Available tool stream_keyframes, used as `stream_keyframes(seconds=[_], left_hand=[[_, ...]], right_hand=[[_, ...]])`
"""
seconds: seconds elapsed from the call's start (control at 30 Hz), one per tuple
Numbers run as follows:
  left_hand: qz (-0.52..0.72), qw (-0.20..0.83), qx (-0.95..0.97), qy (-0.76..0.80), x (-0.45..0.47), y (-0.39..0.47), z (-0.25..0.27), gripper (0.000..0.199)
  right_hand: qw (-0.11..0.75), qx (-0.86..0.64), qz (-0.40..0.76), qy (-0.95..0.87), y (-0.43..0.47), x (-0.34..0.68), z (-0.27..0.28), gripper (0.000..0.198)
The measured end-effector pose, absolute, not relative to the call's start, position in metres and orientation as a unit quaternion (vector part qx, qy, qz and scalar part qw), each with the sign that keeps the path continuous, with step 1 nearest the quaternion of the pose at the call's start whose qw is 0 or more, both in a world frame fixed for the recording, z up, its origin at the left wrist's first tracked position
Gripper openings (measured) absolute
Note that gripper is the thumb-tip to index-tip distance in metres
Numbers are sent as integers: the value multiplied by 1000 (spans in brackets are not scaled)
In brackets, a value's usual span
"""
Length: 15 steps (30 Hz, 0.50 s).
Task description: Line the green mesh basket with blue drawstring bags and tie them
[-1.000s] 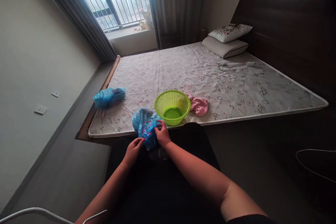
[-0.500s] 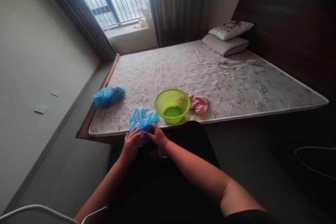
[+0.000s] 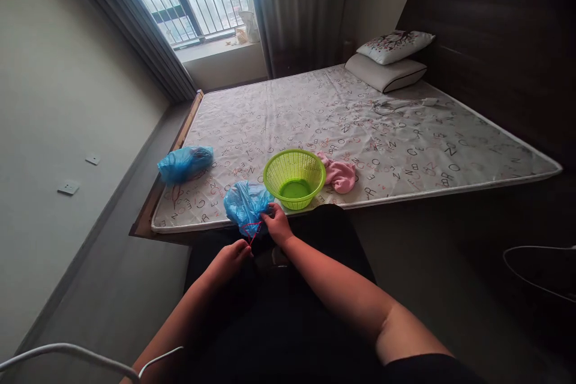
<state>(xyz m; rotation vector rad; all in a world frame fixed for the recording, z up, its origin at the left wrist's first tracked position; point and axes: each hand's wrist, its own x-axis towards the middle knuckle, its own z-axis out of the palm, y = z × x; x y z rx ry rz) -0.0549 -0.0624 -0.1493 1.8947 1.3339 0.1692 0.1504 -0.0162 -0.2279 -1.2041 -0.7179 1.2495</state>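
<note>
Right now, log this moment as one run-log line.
left hand: pulling red string | right hand: gripping blue bag | green basket: beside bag, on mattress

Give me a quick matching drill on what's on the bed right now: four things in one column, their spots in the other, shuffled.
Things:
1. near blue plastic bag
2. far blue plastic bag
3. green basket
4. pink cloth

Places:
A. just right of the basket
B. alone near the mattress's left edge
C. between both hands, at the front edge
D. front middle of the mattress, between a bag and the cloth

Pairs: 1-C, 2-B, 3-D, 4-A
</note>
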Motion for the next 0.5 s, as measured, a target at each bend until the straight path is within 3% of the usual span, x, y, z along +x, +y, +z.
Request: stream_keyframes(seconds=[0.07,0.23,0.3,0.5], left_hand=[[65,392,753,525,-57,-64,-148,37],[301,255,755,523,-54,-63,-143,28],[342,226,750,518,-50,-60,-139,28],[300,309,711,556,-40,-45,-139,44]], right_hand=[[592,-526,535,-292,-13,153,-228,45],[589,-520,544,-294,-12,156,-227,53],[579,-505,560,-308,-15,155,-225,56],[556,-449,593,-370,-27,148,-220,62]])
